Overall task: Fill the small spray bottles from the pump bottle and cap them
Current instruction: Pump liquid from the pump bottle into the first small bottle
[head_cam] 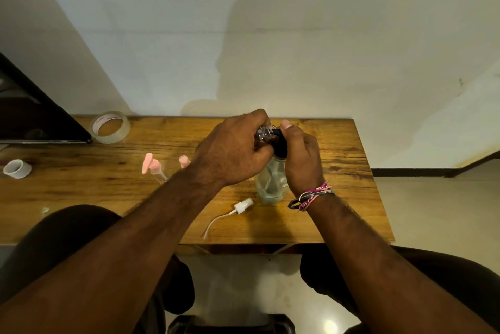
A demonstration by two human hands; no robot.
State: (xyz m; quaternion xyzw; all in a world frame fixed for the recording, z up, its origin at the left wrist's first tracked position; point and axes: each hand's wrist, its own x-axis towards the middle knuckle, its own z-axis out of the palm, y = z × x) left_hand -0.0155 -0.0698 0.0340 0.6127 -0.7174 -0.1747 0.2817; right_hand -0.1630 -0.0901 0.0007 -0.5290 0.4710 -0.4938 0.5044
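Two bare arms reach over the brown wooden surface (338, 198). Left hand (232, 152) holds a small clear plastic spray bottle (266, 134), tipped with its open neck at the black pump top (280, 144). Right hand (300, 158) grips that pump top on the big clear pump bottle (270, 185), which has a little clear liquid at the bottom. A white spray cap with a thin tube (238, 209) lies near. Two small pink-capped bottles (155, 168) stand to the left. A clear tape roll (109, 126) sits by the pale wall (270, 36).

The left hand (232, 155) hides most of the small bottle (266, 135) (only its neck shows).
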